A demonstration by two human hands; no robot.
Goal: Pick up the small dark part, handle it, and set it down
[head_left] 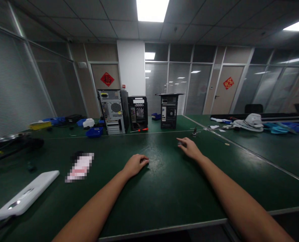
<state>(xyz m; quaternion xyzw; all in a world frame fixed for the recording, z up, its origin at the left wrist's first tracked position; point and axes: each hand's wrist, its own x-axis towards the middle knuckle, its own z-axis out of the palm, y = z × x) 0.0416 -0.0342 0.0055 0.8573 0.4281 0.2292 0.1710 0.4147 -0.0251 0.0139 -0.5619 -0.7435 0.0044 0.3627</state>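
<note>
Here's the small metal part (195, 132), out on the green table (152, 201) just beyond the right hand (189, 148) and a touch to its right, clear of the fingers. It stands upright: a narrow, dark top, a broader and brighter lower end, a dull metallic glint on it. It's too small for any finer detail.

Now that right hand: arm stretched well forward, index finger pointing out ahead, thumb below it. A grey bit (180, 143) shows between the two, small and smeared; whether the grip is clamped on it or merely in front of it, I can't make out.

Over to the left hand (135, 164), low on the table and nearer the body. Fingers curl round towards the thumb, tips close together, but the inside of that grip is hidden, so no call on whether anything is in there. The bare, scuffed patch of green lies just beside it, catching the ceiling light.

Behind, three computer cases in a row: the big grey one (115, 111) on the left, showing a round fan grille and slots; the black one (139, 114) in the middle, with a red-handled screwdriver (142, 129) lying in front; and the third case (168, 114), black too, with a white label and a flat dark panel across its top, overhanging both sides. A blue tray (94, 132) sits beside the grey one, and nearer, far left, lies a white slab (36, 190).
</note>
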